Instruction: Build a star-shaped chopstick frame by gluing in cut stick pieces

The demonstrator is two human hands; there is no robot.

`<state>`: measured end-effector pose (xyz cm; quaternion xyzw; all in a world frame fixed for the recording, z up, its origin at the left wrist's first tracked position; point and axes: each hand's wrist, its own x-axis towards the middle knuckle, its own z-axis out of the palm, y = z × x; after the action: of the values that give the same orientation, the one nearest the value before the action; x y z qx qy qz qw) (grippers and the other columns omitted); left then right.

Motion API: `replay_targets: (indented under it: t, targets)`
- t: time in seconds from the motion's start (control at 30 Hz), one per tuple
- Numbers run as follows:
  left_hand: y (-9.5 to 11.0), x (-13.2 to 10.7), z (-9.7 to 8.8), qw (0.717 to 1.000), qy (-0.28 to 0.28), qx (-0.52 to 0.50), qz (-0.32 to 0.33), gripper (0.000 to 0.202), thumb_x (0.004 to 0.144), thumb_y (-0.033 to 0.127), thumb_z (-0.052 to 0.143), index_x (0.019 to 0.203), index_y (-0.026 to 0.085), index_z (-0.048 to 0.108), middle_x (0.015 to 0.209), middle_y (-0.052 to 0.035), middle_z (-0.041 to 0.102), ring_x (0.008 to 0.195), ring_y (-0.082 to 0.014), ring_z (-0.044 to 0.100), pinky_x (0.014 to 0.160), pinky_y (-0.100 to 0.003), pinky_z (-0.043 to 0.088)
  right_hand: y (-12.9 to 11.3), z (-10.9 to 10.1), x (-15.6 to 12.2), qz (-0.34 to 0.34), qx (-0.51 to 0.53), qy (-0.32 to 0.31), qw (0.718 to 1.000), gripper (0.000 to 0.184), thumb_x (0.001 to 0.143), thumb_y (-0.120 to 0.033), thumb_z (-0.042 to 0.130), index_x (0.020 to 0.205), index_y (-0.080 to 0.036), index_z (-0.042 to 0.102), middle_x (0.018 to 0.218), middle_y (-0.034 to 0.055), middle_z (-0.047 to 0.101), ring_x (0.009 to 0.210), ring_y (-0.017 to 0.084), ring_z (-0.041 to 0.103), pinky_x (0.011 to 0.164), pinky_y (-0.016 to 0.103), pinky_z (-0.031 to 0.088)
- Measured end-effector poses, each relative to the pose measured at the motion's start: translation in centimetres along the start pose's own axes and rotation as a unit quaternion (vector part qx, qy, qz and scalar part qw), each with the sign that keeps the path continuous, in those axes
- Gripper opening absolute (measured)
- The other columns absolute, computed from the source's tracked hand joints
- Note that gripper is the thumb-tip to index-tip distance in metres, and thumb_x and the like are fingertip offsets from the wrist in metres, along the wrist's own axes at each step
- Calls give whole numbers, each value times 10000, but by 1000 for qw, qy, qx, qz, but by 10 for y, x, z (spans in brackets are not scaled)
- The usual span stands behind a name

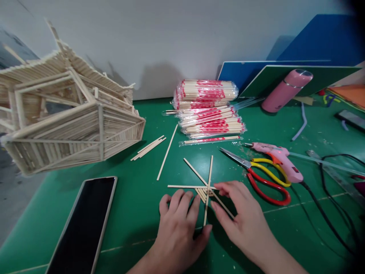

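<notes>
Several thin wooden sticks, like chopsticks, lie crossed in a star in front of me. One near-upright stick [210, 171] crosses a diagonal stick [195, 172] and a horizontal stick [182, 187]. Beneath the crossing is a small bundle of short sticks [200, 195], partly covered. My left hand [178, 224] rests at the left of the star, fingers spread, its thumb by the upright stick's lower end. On the other side, my right hand [242, 219] has thumb and index finger apart, around the diagonal stick; the index fingertip is at the horizontal stick's right end.
A house-like stick model [101, 125] stands at left above a phone [82, 224]. Wrapped chopstick packs [211, 110] lie at the back. To the right are scissors [268, 194], a pink glue gun [285, 163] with its cable, and a pink bottle [286, 91]. Loose sticks [149, 147] lie centre-left.
</notes>
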<state>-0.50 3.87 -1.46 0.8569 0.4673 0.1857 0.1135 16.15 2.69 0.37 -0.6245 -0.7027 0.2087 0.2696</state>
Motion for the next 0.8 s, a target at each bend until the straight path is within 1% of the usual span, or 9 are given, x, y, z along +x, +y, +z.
replay_targets:
  t: [0.07,0.13,0.23,0.3,0.37,0.53,0.67,0.8]
  targets:
    - [-1,0,1,1000,14,-15,-7,376,726,389,510,1015,157,574,972,-94,601,948,-264,473,812,-434,272,-1,9,-1,0,-3,-15,1000,228,770,-226,485,996,-193,491,893,68,554,828,212,509,689,361,430]
    - [-1,2,1,999,20,-25,-23,355,739,360,505,1013,144,568,974,-104,586,947,-261,470,806,-429,291,0,13,0,4,-5,-22,1000,219,763,-224,493,979,-192,494,901,67,552,830,215,500,690,363,420]
    - [-2,3,1,998,11,-42,-49,323,753,316,487,1019,147,556,986,-111,559,937,-255,467,790,-426,317,1,16,-1,19,-8,-34,999,225,763,-222,495,986,-193,492,915,65,543,844,218,487,705,364,402]
    - [-3,4,1,997,5,-51,-53,324,753,286,478,1041,151,538,990,-111,541,933,-252,463,783,-426,329,2,18,-2,27,-5,-42,999,236,761,-227,502,995,-196,487,927,63,538,853,220,478,716,367,391]
    - [-4,3,2,998,3,-51,-47,342,748,253,473,1072,153,507,997,-112,522,939,-253,454,780,-428,336,3,19,-3,30,-1,-49,998,238,756,-236,517,990,-206,488,926,55,536,850,218,471,716,364,384]
    - [-8,0,5,999,10,-30,-6,411,734,186,468,1140,149,418,1059,-130,463,993,-271,417,799,-461,326,4,21,-3,40,-2,-52,998,264,752,-235,536,1010,-227,478,936,38,532,852,210,458,717,362,371]
    - [-9,-1,6,1000,-2,-27,-4,422,733,176,471,1149,142,411,1059,-135,454,994,-281,413,799,-484,318,4,21,-2,43,-4,-50,998,253,754,-227,539,999,-227,478,937,32,538,848,206,452,717,360,364]
    - [-8,-1,6,999,0,-37,-8,409,741,181,471,1146,155,420,1070,-130,455,1011,-285,407,816,-503,303,5,22,-3,42,-11,-51,998,255,746,-234,550,993,-223,488,931,36,548,840,212,455,704,360,361]
